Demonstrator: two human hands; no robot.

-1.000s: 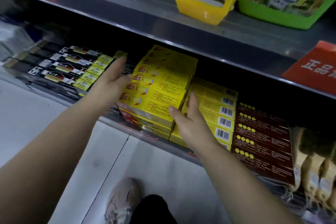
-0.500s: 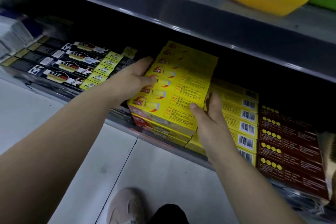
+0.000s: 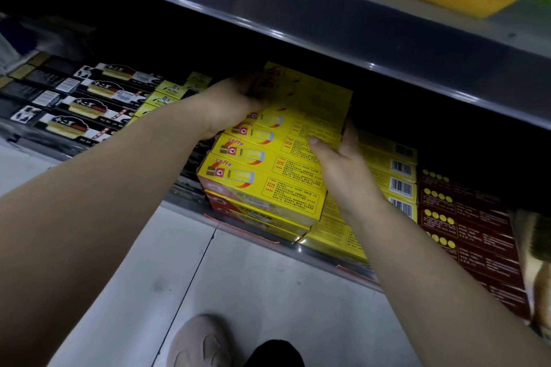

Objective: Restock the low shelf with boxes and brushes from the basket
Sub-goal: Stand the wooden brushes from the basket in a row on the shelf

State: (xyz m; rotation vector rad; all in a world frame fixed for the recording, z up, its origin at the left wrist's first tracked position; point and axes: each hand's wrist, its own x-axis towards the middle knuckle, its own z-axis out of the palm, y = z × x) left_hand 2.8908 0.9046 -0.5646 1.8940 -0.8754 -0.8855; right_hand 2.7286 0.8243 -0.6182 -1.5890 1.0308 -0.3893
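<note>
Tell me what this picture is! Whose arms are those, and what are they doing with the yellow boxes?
There is no machine here. A person wears a camera on their head, so this one picture looks down at their own arms. The left hand and the right hand grip the two ends of some yellow boxes on the low shelf. Black boxes lie to the left and dark red boxes to the right. At the bottom is the person's shoe.
</note>
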